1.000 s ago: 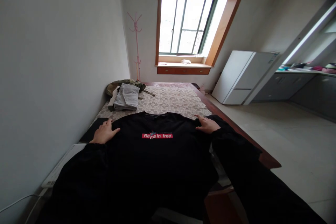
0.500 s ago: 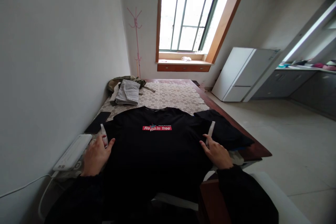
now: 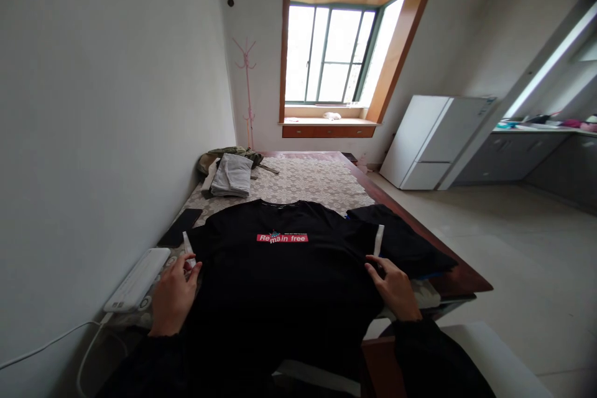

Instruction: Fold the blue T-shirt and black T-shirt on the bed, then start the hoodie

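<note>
A black T-shirt [image 3: 280,273] lies spread on the table, its collar away from me. A red strip lettered "Remain free" crosses its chest, and the sleeve ends are edged in white. My left hand [image 3: 175,295] pinches the lower corner of the left-side sleeve, thumb and fingers closed on the cloth by the white edge. On the other side, my right hand [image 3: 394,286] has thumb and fingertips closed at the bottom of the opposite sleeve. The shirt's lower part hangs toward me in shadow.
A white power strip [image 3: 137,280] with cables and a dark phone-like slab [image 3: 181,227] lie at the left. Folded grey cloth [image 3: 232,175] rests by a camouflage bag [image 3: 209,160]. Folded dark clothing [image 3: 405,242] sits right, on the patterned tablecloth [image 3: 317,180] and table edge.
My view has tilted up slightly, so everything sits lower in the picture. Both hands stay at the sleeve ends, and the shirt looks about the same.
</note>
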`<action>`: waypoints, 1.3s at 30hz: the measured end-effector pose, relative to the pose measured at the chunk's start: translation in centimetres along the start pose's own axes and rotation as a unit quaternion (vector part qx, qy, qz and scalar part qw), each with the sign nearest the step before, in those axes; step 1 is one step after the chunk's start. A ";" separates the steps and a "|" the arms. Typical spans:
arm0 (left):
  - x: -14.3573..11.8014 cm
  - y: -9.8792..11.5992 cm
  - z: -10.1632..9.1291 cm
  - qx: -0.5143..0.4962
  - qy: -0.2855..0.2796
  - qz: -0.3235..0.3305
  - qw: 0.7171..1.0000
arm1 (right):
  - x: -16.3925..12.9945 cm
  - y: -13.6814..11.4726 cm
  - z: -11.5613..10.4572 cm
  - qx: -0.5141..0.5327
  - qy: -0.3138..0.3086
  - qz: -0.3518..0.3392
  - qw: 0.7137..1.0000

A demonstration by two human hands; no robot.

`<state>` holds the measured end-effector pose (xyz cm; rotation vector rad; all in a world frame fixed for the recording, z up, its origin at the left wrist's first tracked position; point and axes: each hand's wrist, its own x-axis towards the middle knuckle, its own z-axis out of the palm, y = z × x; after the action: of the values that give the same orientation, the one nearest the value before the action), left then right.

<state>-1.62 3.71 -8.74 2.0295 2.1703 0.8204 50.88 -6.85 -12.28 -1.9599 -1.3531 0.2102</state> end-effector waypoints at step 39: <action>0.8 8.7 1.9 -0.353 -0.021 -0.013 0.935 | 0.4 -8.6 3.4 0.213 -0.089 -0.075 0.970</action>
<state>6.91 5.04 -6.48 1.6143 1.5349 1.2975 42.92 -3.44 -9.08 -1.5012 -1.4251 0.5660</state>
